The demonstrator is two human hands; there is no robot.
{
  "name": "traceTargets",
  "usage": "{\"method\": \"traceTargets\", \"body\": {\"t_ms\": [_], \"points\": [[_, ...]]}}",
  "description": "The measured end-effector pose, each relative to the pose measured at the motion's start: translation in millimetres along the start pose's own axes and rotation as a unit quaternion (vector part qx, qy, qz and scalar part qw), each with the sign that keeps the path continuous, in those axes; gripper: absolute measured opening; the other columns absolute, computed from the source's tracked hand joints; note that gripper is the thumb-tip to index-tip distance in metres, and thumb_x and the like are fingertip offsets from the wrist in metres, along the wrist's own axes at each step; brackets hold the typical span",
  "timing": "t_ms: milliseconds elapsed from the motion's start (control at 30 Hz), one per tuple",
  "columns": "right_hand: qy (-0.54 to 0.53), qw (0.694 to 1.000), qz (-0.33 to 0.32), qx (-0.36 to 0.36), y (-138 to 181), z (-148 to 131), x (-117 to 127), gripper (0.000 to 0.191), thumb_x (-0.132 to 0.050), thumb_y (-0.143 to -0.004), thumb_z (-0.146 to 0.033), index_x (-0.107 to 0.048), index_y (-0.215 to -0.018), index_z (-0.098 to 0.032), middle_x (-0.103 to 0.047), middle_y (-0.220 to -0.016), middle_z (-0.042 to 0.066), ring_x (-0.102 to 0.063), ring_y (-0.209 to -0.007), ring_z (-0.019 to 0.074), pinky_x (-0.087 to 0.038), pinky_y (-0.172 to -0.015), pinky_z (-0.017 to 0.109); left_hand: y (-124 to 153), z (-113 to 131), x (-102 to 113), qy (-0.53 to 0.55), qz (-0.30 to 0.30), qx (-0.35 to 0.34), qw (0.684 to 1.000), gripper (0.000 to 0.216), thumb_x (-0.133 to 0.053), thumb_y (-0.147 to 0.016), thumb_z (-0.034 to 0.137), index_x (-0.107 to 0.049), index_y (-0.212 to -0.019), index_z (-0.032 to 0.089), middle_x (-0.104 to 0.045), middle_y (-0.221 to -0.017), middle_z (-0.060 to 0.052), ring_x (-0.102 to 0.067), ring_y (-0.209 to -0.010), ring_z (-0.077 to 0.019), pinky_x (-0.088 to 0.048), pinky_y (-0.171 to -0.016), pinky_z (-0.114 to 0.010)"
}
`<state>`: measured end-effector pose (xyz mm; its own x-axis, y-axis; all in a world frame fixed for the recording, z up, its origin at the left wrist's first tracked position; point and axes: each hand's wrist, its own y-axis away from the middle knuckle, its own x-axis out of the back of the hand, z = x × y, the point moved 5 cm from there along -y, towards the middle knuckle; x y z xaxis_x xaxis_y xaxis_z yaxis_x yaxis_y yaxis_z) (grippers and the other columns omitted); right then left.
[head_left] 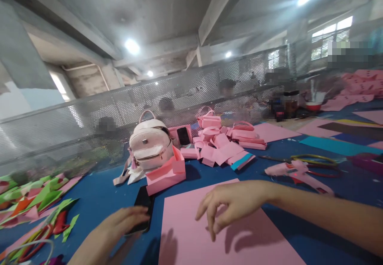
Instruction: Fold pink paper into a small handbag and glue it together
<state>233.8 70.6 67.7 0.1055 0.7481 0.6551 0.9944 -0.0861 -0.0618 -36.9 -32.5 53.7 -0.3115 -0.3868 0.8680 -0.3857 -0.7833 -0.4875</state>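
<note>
My left hand (124, 221) is at the lower left, fingers stretched out over a black smartphone (142, 199) on the blue table. Slight blur hides whether the fingertips touch the phone. Above a large pink sheet (185, 229), my right hand (226, 205) hangs with bent fingers apart and nothing in them, casting a shadow on the sheet. An open folded pink paper box (167, 175) stands just behind the phone. To the right of my right hand lies a pink glue gun (299, 175).
A white backpack (149, 143) stands beside a heap of pink paper pieces (221, 147). Scissors (321, 161) lie by the glue gun. Colourful paper scraps (38, 195) cover the left side. A perforated metal screen (191, 93) closes off the back, with people behind it.
</note>
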Motion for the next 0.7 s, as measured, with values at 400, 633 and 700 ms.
{"method": "traceTargets", "body": {"t_ms": [400, 633, 700], "points": [[-0.009, 0.971, 0.202, -0.128, 2.3, 68.9, 7.6, 0.039, -0.044, -0.078, -0.002, -0.074, -0.099, -0.017, -0.075, -0.104, 0.006, -0.071, -0.093, 0.0185, -0.054, -0.079, 0.027, -151.2, -64.7, -125.8, 0.122, -0.024, 0.191, 0.974, 0.030, -0.076, -0.077, 0.027, -0.063, -0.101, 0.015, -0.068, -0.084, -0.001, -0.066, -0.074, -0.0176, -0.055, -0.069, -0.031], [-0.047, 0.941, 0.308, -0.129, 6.8, 87.6, 9.4, 0.023, -0.049, -0.086, -0.017, -0.072, -0.087, -0.015, -0.074, -0.089, 0.006, -0.070, -0.080, 0.0192, -0.057, -0.068, 0.029, -155.1, -63.8, -126.3, 0.195, 0.003, 0.223, 0.955, 0.022, -0.066, -0.089, 0.034, -0.066, -0.089, 0.012, -0.068, -0.084, -0.001, -0.066, -0.073, -0.0154, -0.056, -0.067, -0.031], [-0.030, 0.920, 0.374, -0.116, 9.1, 83.3, 21.1, 0.017, -0.053, -0.087, -0.022, -0.070, -0.086, -0.018, -0.072, -0.087, 0.004, -0.067, -0.082, 0.0199, -0.055, -0.074, 0.032, -150.3, -52.3, -116.9, 0.225, 0.041, 0.217, 0.949, 0.021, -0.071, -0.084, 0.032, -0.069, -0.082, 0.011, -0.071, -0.080, -0.003, -0.068, -0.076, -0.0188, -0.055, -0.069, -0.031]]}}
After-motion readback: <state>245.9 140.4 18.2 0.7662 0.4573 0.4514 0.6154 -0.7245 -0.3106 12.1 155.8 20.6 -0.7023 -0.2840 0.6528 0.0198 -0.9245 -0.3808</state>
